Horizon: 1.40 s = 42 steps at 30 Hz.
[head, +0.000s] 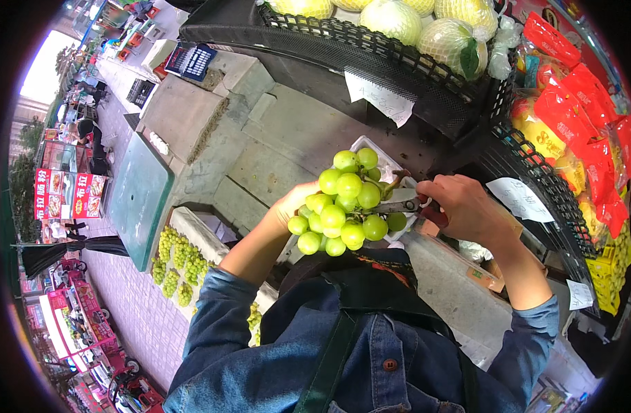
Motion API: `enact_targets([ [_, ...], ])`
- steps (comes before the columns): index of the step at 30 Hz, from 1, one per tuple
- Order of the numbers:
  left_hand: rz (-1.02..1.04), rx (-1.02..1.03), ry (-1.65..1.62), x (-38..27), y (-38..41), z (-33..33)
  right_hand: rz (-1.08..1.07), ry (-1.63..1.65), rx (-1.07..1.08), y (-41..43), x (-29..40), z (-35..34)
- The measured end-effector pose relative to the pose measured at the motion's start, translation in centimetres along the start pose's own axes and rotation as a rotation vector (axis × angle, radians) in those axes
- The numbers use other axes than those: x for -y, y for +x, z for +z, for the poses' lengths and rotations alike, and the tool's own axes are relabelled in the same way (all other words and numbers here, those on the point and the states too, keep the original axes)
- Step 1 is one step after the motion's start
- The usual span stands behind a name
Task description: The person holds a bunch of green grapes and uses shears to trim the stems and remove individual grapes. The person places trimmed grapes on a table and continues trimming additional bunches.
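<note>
A bunch of green grapes (pixel 341 206) is held up in front of my chest. My left hand (pixel 297 199) supports it from its left side, with most of the fingers hidden behind the fruit. In my right hand (pixel 457 206) is a pair of scissors (pixel 400 206), gripped by the red handles. Their metal blades reach in among the grapes on the bunch's right side. A brown stem (pixel 395 181) sticks out just above the blades. Below the bunch, partly covered by it, is a white container (pixel 367 144).
Black crates hold net-wrapped pomelos (pixel 390 20) at the top and red-topped snack bags (pixel 578 108) at right. More green grapes (pixel 181 258) lie on a pale covered surface at left, near a green tabletop (pixel 140 201). A cardboard box (pixel 485 276) sits low at right.
</note>
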<state>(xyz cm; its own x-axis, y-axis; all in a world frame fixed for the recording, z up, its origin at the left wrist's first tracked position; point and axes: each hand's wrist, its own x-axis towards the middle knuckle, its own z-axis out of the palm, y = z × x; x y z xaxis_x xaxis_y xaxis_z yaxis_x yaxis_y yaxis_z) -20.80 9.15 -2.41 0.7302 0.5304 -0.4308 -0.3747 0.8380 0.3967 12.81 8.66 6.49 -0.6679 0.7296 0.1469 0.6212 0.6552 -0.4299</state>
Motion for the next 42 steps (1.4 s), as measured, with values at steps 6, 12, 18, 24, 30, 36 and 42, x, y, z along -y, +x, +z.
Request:
enact_targets([
  [6,-0.044,-0.008,0.031,-0.6,-0.2,0.4,0.026,-0.033,0.011,-0.5,-0.5,0.6],
  [12,-0.022,0.004,-0.031,0.4,0.7,-0.8,0.106,-0.077,0.047,-1.2,-1.1,1.9],
  [18,0.044,0.058,-0.072,0.7,1.5,-0.7,0.117,0.127,-0.119,-1.5,-1.2,1.3],
  [24,0.017,0.032,-0.033,-0.7,0.9,0.3,-0.078,-0.432,-0.318,-0.8,0.5,-2.0],
  [30,0.076,0.060,0.033,-1.0,0.5,1.2,-0.064,-0.683,-0.279,-0.3,1.8,-2.1],
  [36,0.075,0.044,0.059,-1.0,0.5,0.7,-0.043,-0.580,-0.217,-0.2,2.2,-2.4],
  [42,0.126,-0.001,0.049,-0.5,-0.5,-0.1,0.095,-0.463,-0.276,-1.4,0.8,-5.0],
])
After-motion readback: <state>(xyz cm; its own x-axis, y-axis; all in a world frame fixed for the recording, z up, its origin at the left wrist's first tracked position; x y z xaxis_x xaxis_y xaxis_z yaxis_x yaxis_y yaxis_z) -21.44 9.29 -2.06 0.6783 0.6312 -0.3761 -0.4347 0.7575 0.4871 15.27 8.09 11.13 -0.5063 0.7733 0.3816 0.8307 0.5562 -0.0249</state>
